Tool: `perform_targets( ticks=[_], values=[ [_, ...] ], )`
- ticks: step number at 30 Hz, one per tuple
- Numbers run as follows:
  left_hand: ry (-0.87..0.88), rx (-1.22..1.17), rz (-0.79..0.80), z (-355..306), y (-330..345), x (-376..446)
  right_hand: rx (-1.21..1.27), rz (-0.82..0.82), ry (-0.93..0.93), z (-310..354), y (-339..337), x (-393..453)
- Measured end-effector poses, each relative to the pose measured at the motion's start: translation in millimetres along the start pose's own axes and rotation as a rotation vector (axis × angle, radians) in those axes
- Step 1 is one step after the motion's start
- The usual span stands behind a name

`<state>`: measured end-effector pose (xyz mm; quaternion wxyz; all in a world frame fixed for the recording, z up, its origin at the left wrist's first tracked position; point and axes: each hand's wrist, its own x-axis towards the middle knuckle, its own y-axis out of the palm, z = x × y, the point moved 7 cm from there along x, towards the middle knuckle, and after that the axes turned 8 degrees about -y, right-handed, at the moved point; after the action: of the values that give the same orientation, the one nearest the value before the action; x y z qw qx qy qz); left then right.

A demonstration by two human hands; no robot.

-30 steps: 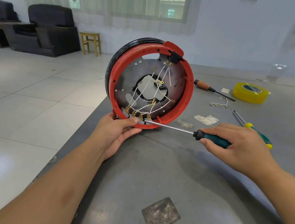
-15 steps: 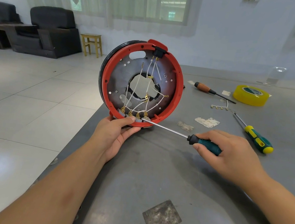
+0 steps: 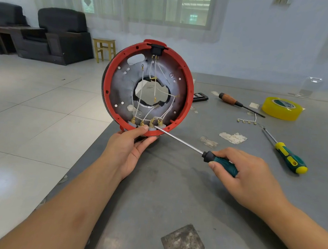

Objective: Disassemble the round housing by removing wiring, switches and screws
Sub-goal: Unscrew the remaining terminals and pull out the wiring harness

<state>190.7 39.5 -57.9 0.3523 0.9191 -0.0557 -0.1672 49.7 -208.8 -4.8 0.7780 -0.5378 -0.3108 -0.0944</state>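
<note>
The round housing (image 3: 110,81), a red ring around a grey metal plate with a central hole, stands on edge at the table's left edge. White wires (image 3: 141,93) run from a black switch (image 3: 157,48) at its top to brass terminals (image 3: 151,123) along the bottom. My left hand (image 3: 129,151) grips the housing's lower rim, thumb on the terminals. My right hand (image 3: 242,178) holds a green-handled screwdriver (image 3: 179,141); its tip touches the rightmost terminals.
On the grey table (image 3: 171,197) lie a second green and yellow screwdriver (image 3: 286,154), a wooden-handled screwdriver (image 3: 235,102), a yellow tape roll (image 3: 281,108), a loose wire piece with terminals (image 3: 247,120), paper scraps (image 3: 232,137) and a black object (image 3: 200,96). Tiled floor drops off left.
The housing has turned so its open face points more squarely at me, and the switch has swung to the top centre. The screwdriver tip stays at the bottom terminals.
</note>
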Motion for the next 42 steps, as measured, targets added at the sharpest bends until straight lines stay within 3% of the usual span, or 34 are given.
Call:
perform_targets(
  ticks=[8,20,25,28,30,36,42],
  values=[
    [0.0,0.001,0.023,6,3,-1,0.009,0.048,-0.001,2,7,1],
    [-0.009,-0.007,0.016,6,3,-1,0.145,-0.069,0.062,-16,-16,-3],
    [-0.012,0.017,0.02,5,4,-2,0.272,-0.287,0.235,-40,-32,-8],
    [-0.015,0.029,0.023,5,5,-3,0.185,-0.404,0.405,-59,-38,-15],
    [-0.015,0.04,0.022,5,5,-4,0.047,-0.352,0.483,-70,-37,-19],
    [-0.021,0.084,0.025,7,9,-8,-0.349,0.032,0.555,-81,-20,-17],
    [-0.029,0.136,0.076,9,13,-9,-0.469,0.133,0.519,-71,-15,-11]
  ],
)
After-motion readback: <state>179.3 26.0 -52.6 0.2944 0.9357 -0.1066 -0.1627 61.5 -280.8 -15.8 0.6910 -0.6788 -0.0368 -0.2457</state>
